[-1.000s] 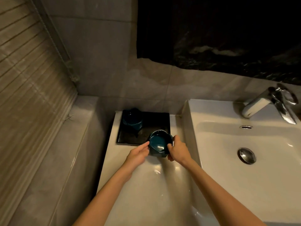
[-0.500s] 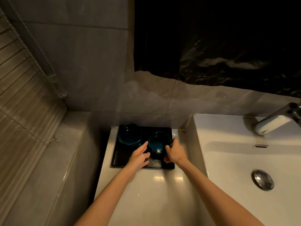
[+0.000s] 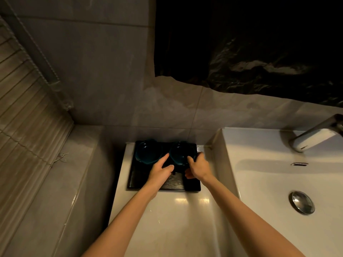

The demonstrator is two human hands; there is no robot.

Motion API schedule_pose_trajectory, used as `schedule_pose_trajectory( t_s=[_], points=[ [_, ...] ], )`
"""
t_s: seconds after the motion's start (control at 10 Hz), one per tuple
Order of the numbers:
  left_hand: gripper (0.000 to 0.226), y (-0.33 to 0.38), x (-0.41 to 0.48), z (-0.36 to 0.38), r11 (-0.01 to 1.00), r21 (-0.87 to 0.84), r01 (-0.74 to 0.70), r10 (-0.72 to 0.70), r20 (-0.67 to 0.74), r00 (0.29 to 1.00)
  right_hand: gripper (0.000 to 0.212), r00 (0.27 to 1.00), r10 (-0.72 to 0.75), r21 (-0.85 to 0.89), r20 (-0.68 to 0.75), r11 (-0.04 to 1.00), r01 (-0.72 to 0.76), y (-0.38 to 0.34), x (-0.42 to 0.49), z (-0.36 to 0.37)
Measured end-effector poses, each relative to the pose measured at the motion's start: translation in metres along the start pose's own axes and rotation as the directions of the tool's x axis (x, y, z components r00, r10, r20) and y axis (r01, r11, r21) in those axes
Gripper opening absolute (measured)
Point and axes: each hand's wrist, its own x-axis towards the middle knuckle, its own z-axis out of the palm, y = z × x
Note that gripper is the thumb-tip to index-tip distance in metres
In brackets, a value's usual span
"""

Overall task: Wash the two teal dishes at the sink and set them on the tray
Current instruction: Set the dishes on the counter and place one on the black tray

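Two teal dishes stand side by side at the back of a black tray [image 3: 138, 179] on the white counter left of the sink. The left teal dish [image 3: 148, 153] stands alone, untouched. The right teal dish [image 3: 179, 154] sits on the tray between my hands. My left hand [image 3: 160, 171] touches its left side with a straight index finger and the thumb low near its base. My right hand [image 3: 198, 166] curls its fingers round the dish's right rim. The dim light hides the dish bases.
The white sink basin [image 3: 269, 182] lies to the right, with a chrome faucet [image 3: 313, 138] and a drain plug [image 3: 301, 202]. A tiled wall rises just behind the tray. A black plastic sheet [image 3: 250, 43] hangs above, window blinds [image 3: 22, 117] at left.
Both hands carried the second teal dish from the tray's front edge to the back right, beside the first. It now rests on the tray, and my left fingers have straightened.
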Motion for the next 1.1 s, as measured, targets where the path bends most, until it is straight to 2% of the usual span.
schedule_pose_trajectory(
  t_s=[0.1,0.2,0.3,0.4,0.5,0.9,1.1],
  points=[
    [0.046,-0.006,-0.007,-0.02,0.899,0.391,-0.197,0.271,-0.144,0.952,0.045,0.97,-0.229,-0.218,-0.08,0.954,0.207,0.008,-0.009,-0.001],
    [0.046,-0.014,-0.009,-0.048,0.662,0.713,-0.23,0.446,-0.128,0.886,0.039,0.919,-0.384,-0.493,0.083,0.786,0.373,0.017,-0.015,-0.002],
    [0.042,-0.021,-0.003,-0.07,0.464,0.87,-0.166,0.472,-0.084,0.878,0.032,0.902,-0.401,-0.625,0.157,0.667,0.406,0.02,-0.012,0.002],
    [0.028,-0.02,0.006,-0.078,0.373,0.913,-0.165,0.514,-0.055,0.856,0.028,0.893,-0.433,-0.632,0.121,0.66,0.406,0.022,-0.007,0.007],
    [0.024,-0.014,0.011,-0.075,0.305,0.937,-0.167,0.529,-0.021,0.848,0.029,0.879,-0.467,-0.622,0.097,0.661,0.42,0.022,-0.006,0.009],
    [0.031,-0.009,0.013,-0.048,0.309,0.947,-0.093,0.468,-0.066,0.881,0.03,0.869,-0.492,-0.587,0.058,0.687,0.428,0.022,-0.008,0.015],
    [0.039,-0.004,0.004,-0.049,0.308,0.945,-0.106,0.458,-0.05,0.887,0.034,0.903,-0.417,-0.598,0.1,0.7,0.39,0.015,-0.011,0.01]
  ],
)
